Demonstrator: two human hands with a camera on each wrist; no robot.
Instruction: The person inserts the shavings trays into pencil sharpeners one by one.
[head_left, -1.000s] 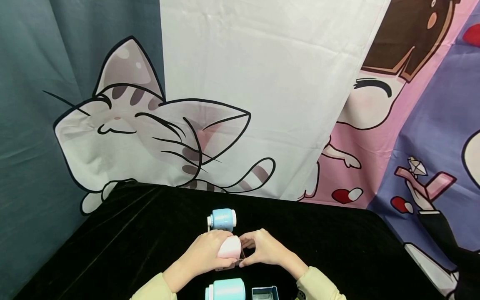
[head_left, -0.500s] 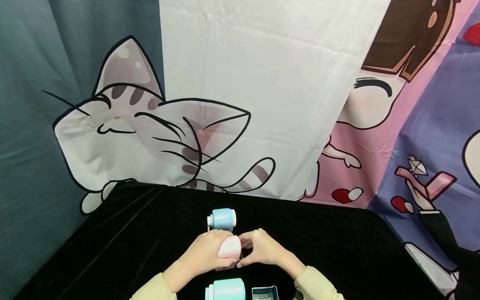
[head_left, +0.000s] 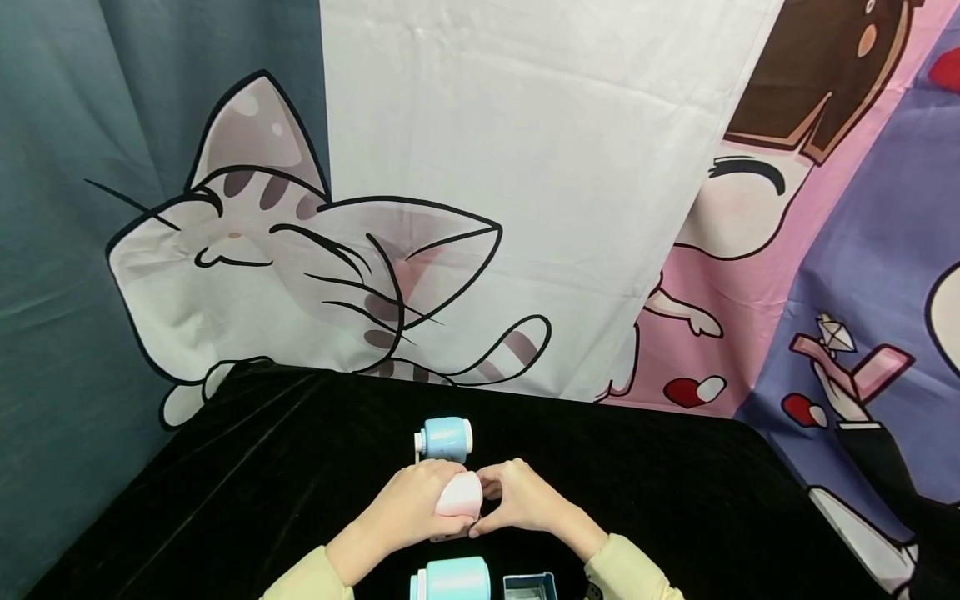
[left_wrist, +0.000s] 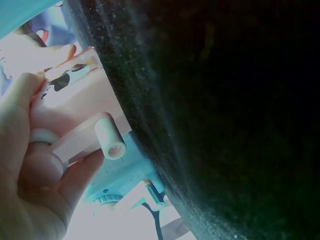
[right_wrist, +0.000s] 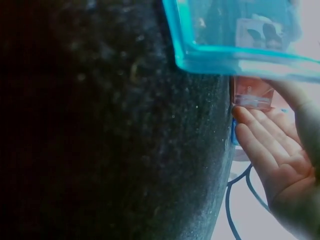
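My left hand [head_left: 412, 504] grips a pink hand-crank pencil sharpener [head_left: 459, 497] by its body. In the left wrist view its crank arm and round handle [left_wrist: 110, 137] point toward the camera, with the thumb on the printed side. My right hand [head_left: 528, 498] is curved at the sharpener's right end, thumb nearer me and fingers on the far side. In the right wrist view, its fingertips pinch the clear shavings drawer [right_wrist: 253, 97] at that end. The left palm hides part of the pink body.
A light blue sharpener [head_left: 445, 438] stands just behind the pink one. Nearer me are a turquoise sharpener [head_left: 453, 578] and an open box-shaped drawer [head_left: 530, 587] beside it. Black velvet cloth [head_left: 675, 492] covers the table, and a printed curtain [head_left: 555, 200] hangs behind.
My right hand has shifted slightly left, toward the pink sharpener, and the clear drawer sits closer in to its body. My left hand holds still.
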